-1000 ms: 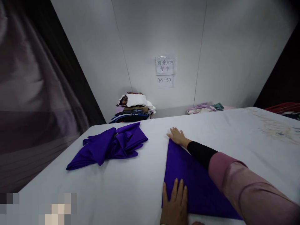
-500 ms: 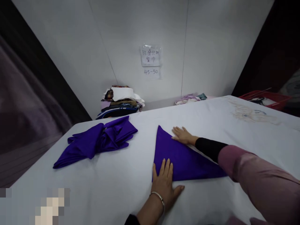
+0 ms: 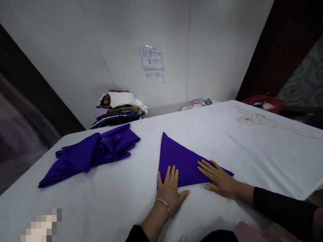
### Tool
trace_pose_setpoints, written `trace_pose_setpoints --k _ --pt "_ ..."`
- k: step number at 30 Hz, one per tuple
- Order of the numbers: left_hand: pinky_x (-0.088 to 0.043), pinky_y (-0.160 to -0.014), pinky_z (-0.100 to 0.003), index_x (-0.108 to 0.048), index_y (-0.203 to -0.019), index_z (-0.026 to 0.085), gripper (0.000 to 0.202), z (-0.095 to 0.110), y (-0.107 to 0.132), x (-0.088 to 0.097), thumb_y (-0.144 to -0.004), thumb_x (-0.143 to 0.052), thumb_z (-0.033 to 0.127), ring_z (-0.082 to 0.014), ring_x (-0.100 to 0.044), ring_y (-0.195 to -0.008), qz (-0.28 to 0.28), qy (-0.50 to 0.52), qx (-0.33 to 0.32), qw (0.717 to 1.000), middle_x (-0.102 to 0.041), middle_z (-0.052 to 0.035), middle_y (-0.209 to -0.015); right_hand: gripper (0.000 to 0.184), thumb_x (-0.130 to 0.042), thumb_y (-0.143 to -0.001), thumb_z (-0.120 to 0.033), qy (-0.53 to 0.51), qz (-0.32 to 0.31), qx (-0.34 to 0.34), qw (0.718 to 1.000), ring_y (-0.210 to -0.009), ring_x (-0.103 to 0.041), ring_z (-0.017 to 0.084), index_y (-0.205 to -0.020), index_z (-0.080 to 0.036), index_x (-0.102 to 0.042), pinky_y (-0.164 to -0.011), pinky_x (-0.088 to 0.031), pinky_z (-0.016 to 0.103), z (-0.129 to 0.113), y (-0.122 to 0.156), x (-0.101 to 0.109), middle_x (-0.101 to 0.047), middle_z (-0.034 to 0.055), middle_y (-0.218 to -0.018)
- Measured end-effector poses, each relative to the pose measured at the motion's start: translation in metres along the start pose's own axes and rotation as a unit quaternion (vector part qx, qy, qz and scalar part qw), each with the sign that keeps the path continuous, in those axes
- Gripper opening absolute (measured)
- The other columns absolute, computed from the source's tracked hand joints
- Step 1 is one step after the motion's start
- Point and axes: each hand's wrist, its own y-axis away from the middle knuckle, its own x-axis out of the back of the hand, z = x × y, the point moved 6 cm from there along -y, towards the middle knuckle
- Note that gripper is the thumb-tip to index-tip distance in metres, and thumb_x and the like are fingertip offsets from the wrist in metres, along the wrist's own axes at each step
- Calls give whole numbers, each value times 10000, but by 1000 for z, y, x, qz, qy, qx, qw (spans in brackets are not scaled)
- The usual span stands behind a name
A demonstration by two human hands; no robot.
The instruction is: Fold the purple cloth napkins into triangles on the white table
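Cloth [image 3: 185, 161], deep purple and folded into a flat triangle, lies directly in front of you, one point aimed away from you and another out toward your right. Your left hand [image 3: 170, 193] is open on the cloth's near left corner, fingers straight and laid on the fabric, with the thumb spread past the near edge. Your right hand [image 3: 219, 178] is open too, its fingers flat across the cloth near its right point and its thumb just off the near edge — neither of your hands is gripping anything. A silver bracelet [image 3: 168, 209] circles your left wrist, on the near side of the cloth, and black sleeves [image 3: 282, 205] cover your forearms.

Beneath the cloth spreads a white table cover [image 3: 113, 205]. To the left of the cloth, and apart from it, you have a loose purple heap [image 3: 78, 156], creased and partly folded. Beyond the cloth and to its left stands a stack of clothes [image 3: 121, 109]; beyond it and slightly right is a lilac bundle [image 3: 193, 105]. Farther to the right of the cloth are pale embroidery [image 3: 246, 118] and a red basket [image 3: 277, 105]. Past everything — a wall [image 3: 214, 50] bearing handwritten sheets [image 3: 152, 64], one reading 45-50.
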Motion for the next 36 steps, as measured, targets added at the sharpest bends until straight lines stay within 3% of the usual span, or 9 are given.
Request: trace_pose_setpoints --k 8,11,15,18,21,24,28,32,36 --pt "23 -1065 -601 -114 -1431 154 776 1 -1 3 -844 -157 660 -278 1 -1379 -11 1 3 1000 -74 -67 -1506 665 -320 -901 -543 56 6 -172 983 -1355 -98 272 -1434 -314 5 -1076 -95 566 85 102 2 -110 26 -1499" --pt "25 -1063 -603 -129 -1429 142 800 3 0 7 -834 -161 677 -280 -3 -1379 -22 8 10 1000 -79 -77 -1505 689 -308 -897 -548 78 54 -225 970 -1351 -120 283 -1429 -315 62 -1066 -143 581 93 115 15 -115 32 -1495" --pt "25 -1065 -597 -145 -1429 144 804 6 1 11 -830 -168 680 -277 -5 -1379 -25 6 13 1000 -95 -75 -1504 737 -380 -879 -541 91 127 -138 978 -1357 -135 265 -1439 -315 43 -1096 -126 524 38 73 34 -122 32 -1496" --pt "11 -1064 -602 -138 -1432 150 802 6 2 11 -829 -185 676 -277 -7 -1379 -23 -1 14 1000 -100 -76 -1505 749 -387 -873 -566 61 105 -19 992 -1359 -128 289 -1451 -242 -38 -1083 -105 549 -26 18 34 -140 81 -1496" --pt "-5 -1066 -598 -139 -1434 151 762 5 2 9 -848 -196 636 -272 -8 -1379 -22 -15 13 1000 -110 -79 -1506 736 -336 -883 -587 30 77 46 996 -1367 -93 273 -1449 -184 -94 -1087 -85 529 -68 -26 25 -141 111 -1493" --pt "-18 -1063 -603 -127 -1436 150 711 4 2 6 -867 -221 567 -273 -4 -1379 -31 -30 9 999 -99 -84 -1509 743 -281 -882 -618 8 41 59 997 -1365 -105 270 -1445 -157 -134 -1085 -79 523 -76 -51 8 -179 133 -1482" --pt "-2 -1063 -599 -95 -1437 130 717 4 2 9 -864 -250 532 -259 7 -1380 -39 -16 8 999 -87 -93 -1510 752 -272 -875 -634 -3 22 53 998 -1362 -120 281 -1444 -157 -152 -1076 -98 534 -63 -58 -12 -214 143 -1472" --pt "-14 -1080 -566 -100 -1433 109 818 6 2 19 -806 -378 557 -261 -17 -1380 -60 35 18 997 -88 -115 -1507 750 -285 -876 -627 0 32 60 998 -1363 -114 283 -1442 -150 -163 -1075 -91 537 -59 -55 -16 -235 145 -1466" --pt "14 -1099 -522 -133 -1427 124 781 16 6 32 -755 -472 331 -221 -4 -1383 -20 78 1 997 -97 -77 -1512 754 -319 -873 -614 2 41 73 996 -1359 -130 293 -1445 -152 -148 -1072 -102 542 -62 -55 -14 -246 143 -1465"
